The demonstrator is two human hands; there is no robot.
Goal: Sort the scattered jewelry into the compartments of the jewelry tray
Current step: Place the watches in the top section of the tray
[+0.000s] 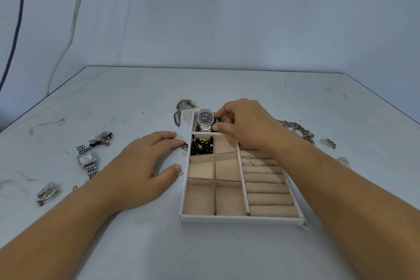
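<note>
Sorting is partly done. In the tray (241, 218) we find a watch (205, 118) in the 11 o'clock compartment, beads (202, 145) just below it, and rings (248, 157) on the rolls at 3 o'clock. Left to sort: a second watch (87, 161) at 9 o'clock, a chain (297, 128) at 2 o'clock, and some small pieces. Our right hand (245, 120) pinches the watch with curled fingers. Our left hand (145, 166) rests flat and relaxed on the tabletop (136, 245), beside the tray.
</note>
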